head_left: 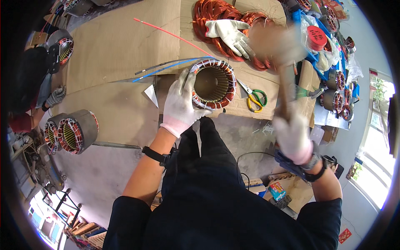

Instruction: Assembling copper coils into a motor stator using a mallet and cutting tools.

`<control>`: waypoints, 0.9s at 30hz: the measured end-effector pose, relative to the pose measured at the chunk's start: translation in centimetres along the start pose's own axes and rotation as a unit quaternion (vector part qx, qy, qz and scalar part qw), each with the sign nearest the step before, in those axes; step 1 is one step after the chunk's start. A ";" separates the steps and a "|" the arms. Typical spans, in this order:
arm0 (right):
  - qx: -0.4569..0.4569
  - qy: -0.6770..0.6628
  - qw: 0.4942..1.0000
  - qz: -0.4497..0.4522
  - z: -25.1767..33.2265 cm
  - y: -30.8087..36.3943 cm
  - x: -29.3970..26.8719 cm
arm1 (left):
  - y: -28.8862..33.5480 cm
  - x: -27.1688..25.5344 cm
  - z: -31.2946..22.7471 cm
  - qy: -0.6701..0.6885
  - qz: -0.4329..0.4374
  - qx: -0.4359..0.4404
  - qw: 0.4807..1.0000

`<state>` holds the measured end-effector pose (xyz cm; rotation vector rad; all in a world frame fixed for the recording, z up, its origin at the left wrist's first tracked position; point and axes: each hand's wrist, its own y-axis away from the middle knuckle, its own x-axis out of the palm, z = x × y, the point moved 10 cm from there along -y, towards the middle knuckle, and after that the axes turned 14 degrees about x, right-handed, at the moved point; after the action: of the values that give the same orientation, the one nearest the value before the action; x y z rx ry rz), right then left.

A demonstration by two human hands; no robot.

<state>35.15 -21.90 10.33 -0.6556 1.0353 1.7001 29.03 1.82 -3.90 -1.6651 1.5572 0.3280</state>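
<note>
A motor stator stands upright on the cardboard-covered bench, its copper windings bound with white lacing around a hollow core. My left hand, in a white glove, grips its left rim with the fingers over the top and the thumb low at the near side. Raised to the right, my gloved right hand is closed around the handle of a mallet. The mallet's broad head is smeared by motion. Blue, black and red sleeved leads run leftward from the stator's far side.
Scissors with green and yellow handles lie right of the stator. Behind are copper wire coils with a spare white glove on top. Two more stators sit at left, near another person's gloved hand. Blue bins stand far right.
</note>
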 end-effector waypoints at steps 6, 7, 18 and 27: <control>-0.036 0.171 0.972 0.157 -0.9 -1.6 3.5 | 0.1 0.2 0.7 -0.025 0.029 -0.033 0.999; 0.010 0.037 0.989 0.142 0.2 -1.7 2.2 | 1.0 0.1 0.7 -0.044 0.026 -0.018 0.999; 0.183 -0.213 0.940 0.191 -5.5 0.7 5.6 | 1.8 0.8 0.7 -0.081 0.021 -0.031 0.996; 0.153 -0.240 0.935 0.209 -6.2 2.9 11.9 | 1.1 1.6 0.9 -0.071 0.026 -0.022 0.997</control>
<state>27.95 -22.12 -1.33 0.2001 1.0923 1.8702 28.65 1.40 -5.90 -1.5995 1.4992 0.4999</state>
